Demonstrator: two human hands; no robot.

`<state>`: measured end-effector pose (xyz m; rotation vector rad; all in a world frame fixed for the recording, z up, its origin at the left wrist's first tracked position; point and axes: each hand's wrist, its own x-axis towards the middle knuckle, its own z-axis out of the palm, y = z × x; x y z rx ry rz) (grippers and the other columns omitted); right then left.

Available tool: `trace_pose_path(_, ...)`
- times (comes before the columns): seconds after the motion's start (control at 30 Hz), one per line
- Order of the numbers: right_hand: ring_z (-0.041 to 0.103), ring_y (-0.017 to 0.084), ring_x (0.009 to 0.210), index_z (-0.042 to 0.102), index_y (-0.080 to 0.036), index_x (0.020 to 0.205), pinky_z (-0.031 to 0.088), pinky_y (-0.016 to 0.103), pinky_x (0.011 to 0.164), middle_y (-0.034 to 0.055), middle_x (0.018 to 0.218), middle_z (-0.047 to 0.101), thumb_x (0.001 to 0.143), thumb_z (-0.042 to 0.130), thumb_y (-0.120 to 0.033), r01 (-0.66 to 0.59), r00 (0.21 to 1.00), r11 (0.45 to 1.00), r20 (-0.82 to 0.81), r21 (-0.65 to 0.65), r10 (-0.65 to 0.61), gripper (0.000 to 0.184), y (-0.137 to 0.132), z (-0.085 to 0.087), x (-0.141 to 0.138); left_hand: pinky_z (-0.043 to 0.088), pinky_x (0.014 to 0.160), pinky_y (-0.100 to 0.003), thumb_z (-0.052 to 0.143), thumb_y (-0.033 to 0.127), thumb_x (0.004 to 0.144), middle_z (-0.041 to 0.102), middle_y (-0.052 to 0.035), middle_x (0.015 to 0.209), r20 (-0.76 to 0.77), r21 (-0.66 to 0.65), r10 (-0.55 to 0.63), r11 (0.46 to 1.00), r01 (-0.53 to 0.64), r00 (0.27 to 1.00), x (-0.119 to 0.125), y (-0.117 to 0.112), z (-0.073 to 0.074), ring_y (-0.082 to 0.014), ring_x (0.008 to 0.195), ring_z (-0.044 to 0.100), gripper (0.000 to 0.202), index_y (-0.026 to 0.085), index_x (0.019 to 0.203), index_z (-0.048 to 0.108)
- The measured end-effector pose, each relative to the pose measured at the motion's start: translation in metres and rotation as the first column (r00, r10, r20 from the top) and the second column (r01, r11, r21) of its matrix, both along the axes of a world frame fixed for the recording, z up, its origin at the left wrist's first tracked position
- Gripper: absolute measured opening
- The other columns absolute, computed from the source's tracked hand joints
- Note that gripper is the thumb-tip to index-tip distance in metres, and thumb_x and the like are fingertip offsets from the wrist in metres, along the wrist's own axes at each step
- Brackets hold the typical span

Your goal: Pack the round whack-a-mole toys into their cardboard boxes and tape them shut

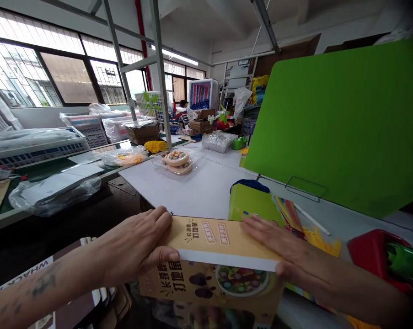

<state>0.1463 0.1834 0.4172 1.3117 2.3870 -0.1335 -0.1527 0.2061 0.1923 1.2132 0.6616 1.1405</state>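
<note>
A tan printed toy box (215, 233) stands upright close in front of me, its narrow top panel facing up and a picture of colourful pieces on its front. My left hand (141, 242) grips the left end, fingers curled over the top and thumb at the front edge. Over the right end lies my right hand (275, 242), fingers along the top panel and thumb against the front edge. The box's lower part runs into the dark bottom of the view. A green-covered printed item (250, 201) lies just behind the right hand.
On the white tabletop (195, 192) sits a plastic-wrapped toy (177, 162). A large green board (336, 123) stands at right, above yellow plastic pieces (319, 237) and a red container (378, 256). Flat printed boxes (79, 297) are stacked at lower left. A metal post (161, 73) rises behind.
</note>
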Motion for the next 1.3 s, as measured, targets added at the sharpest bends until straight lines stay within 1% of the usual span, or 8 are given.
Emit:
trace_pose_path(0.1, 0.053, 0.028, 0.134, 0.032, -0.034, 0.156, 0.058, 0.043, 0.099, 0.0043, 0.15, 0.049, 0.097, 0.055, -0.047, -0.148, 0.985, 0.986, 0.08, -0.082, 0.154, 0.065, 0.004, -0.005, -0.009, 0.05, 0.09, -0.034, 0.069, 0.055, 0.082, 0.072, -0.0094, 0.104, -0.3, 0.2, -0.047, 0.973, 0.111, 0.953, 0.005, -0.006, 0.001, -0.0294, 0.093, 0.066, 0.041, 0.024, 0.108, 0.076)
trace_pose_path(0.3, 0.063, 0.028, 0.124, 0.054, -0.024, 0.144, 0.06, 0.042, 0.096, 0.009, 0.141, 0.059, 0.093, 0.062, -0.046, -0.221, 0.968, 0.975, 0.12, 0.009, 0.219, 0.056, 0.003, -0.006, -0.007, 0.043, 0.105, -0.043, 0.081, 0.053, 0.071, 0.075, -0.0092, 0.116, -0.205, 0.233, -0.055, 0.967, 0.104, 0.977, 0.014, 0.001, -0.003, -0.0375, 0.113, 0.065, 0.052, 0.031, 0.117, 0.074)
trace_pose_path(0.53, 0.069, 0.021, 0.113, 0.057, -0.034, 0.141, 0.062, 0.029, 0.092, -0.0041, 0.134, 0.064, 0.1, 0.052, -0.039, -0.196, 0.979, 0.979, 0.053, -0.055, 0.198, 0.042, 0.013, 0.01, -0.028, 0.052, 0.082, -0.032, 0.068, 0.051, 0.085, 0.077, -0.0046, 0.109, -0.39, 0.301, -0.053, 0.936, 0.182, 0.919, 0.012, 0.014, -0.002, -0.0309, 0.093, 0.074, 0.044, 0.036, 0.127, 0.069)
trace_pose_path(0.67, 0.068, 0.024, 0.115, 0.052, -0.035, 0.145, 0.063, 0.034, 0.09, -0.0026, 0.138, 0.061, 0.1, 0.049, -0.039, -0.229, 0.962, 0.972, 0.143, -0.047, 0.233, 0.045, 0.011, 0.01, -0.027, 0.053, 0.087, -0.035, 0.066, 0.049, 0.087, 0.074, -0.0067, 0.121, -0.394, 0.344, -0.063, 0.915, 0.211, 0.917, 0.01, 0.013, -0.006, -0.033, 0.102, 0.072, 0.046, 0.036, 0.131, 0.065)
trace_pose_path(0.87, 0.062, 0.031, 0.123, 0.042, -0.025, 0.153, 0.064, 0.045, 0.089, 0.0083, 0.146, 0.054, 0.096, 0.054, -0.051, -0.368, 0.915, 0.925, 0.214, 0.097, 0.341, 0.063, -0.013, -0.007, -0.018, 0.048, 0.105, -0.043, 0.082, 0.038, 0.075, 0.067, -0.0083, 0.131, -0.26, 0.39, 0.067, 0.92, 0.041, 0.963, 0.005, -0.006, -0.016, -0.0365, 0.121, 0.063, 0.061, 0.037, 0.132, 0.063)
trace_pose_path(1.0, 0.06, 0.025, 0.127, 0.033, -0.015, 0.156, 0.058, 0.041, 0.1, 0.0099, 0.144, 0.057, 0.1, 0.043, -0.017, -0.403, 0.908, 0.86, 0.251, 0.313, 0.335, 0.057, -0.04, -0.028, -0.014, 0.042, 0.112, -0.045, 0.07, 0.037, 0.087, 0.061, -0.0083, 0.14, -0.255, 0.356, 0.032, 0.932, 0.063, 0.966, 0.001, -0.015, -0.017, -0.0339, 0.13, 0.056, 0.052, 0.033, 0.137, 0.06)
trace_pose_path(1.17, 0.058, 0.021, 0.13, 0.039, -0.02, 0.154, 0.052, 0.035, 0.109, 0.0045, 0.144, 0.058, 0.095, 0.046, -0.006, -0.288, 0.955, 0.884, 0.174, 0.368, 0.239, 0.061, -0.059, -0.035, -0.001, 0.041, 0.113, -0.052, 0.048, 0.04, 0.101, 0.059, -0.0116, 0.144, -0.532, 0.617, 0.238, 0.766, 0.179, 0.813, 0.01, -0.018, -0.011, -0.0291, 0.132, 0.055, 0.048, 0.022, 0.145, 0.048)
trace_pose_path(1.3, 0.064, 0.021, 0.121, 0.051, -0.029, 0.146, 0.056, 0.032, 0.105, 0.0034, 0.131, 0.067, 0.098, 0.046, -0.013, -0.103, 0.995, 0.918, 0.055, 0.384, 0.089, 0.051, -0.061, -0.044, -0.002, 0.045, 0.108, -0.047, 0.041, 0.039, 0.103, 0.072, -0.0069, 0.123, -0.416, 0.779, 0.495, 0.626, 0.019, 0.763, 0.044, -0.028, 0.005, -0.0249, 0.111, 0.067, 0.04, 0.018, 0.129, 0.061)
